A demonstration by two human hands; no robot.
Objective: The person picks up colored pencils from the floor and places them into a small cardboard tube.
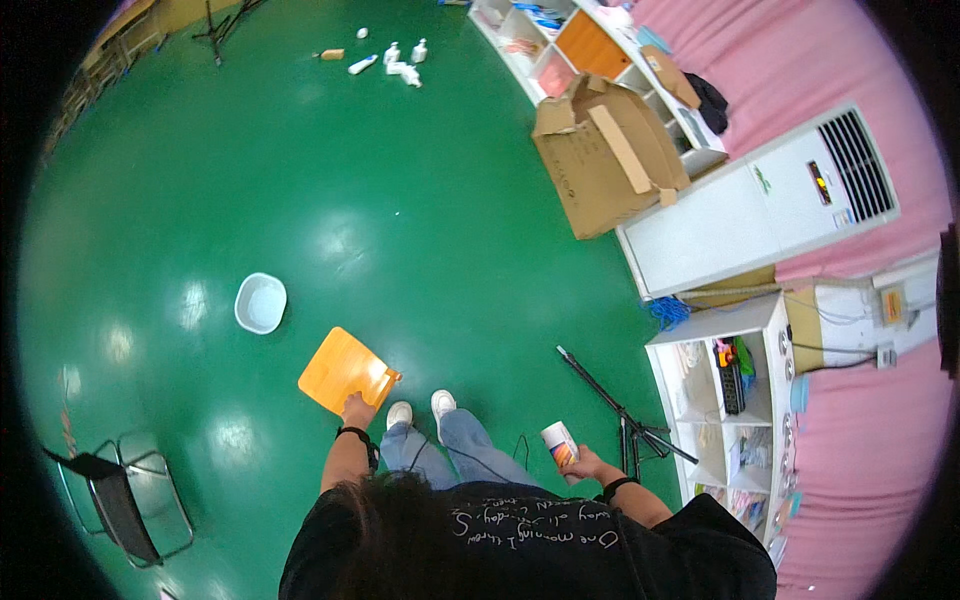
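My left hand [357, 408] grips the near edge of a flat orange panel [343, 368] with rounded corners. The panel is held out in front of my left foot, and a small part sticks out at its right corner. I cannot make out its exact kind. Over on the right, my right hand [583, 464] is closed around the lower end of a white cylinder [556, 436] with orange and dark print. The cylinder tilts away from me to the left. Beyond the panel, a pale blue basin [261, 303] sits on the green floor.
A black tripod [625, 420] lies near my right hand, beside a white shelf [680, 345]. Farther off are a white floor-standing air conditioner [715, 220] and a cardboard box [590, 180]. Several white bottles [392, 54] lie or stand far ahead. A black chair [122, 510] is at left.
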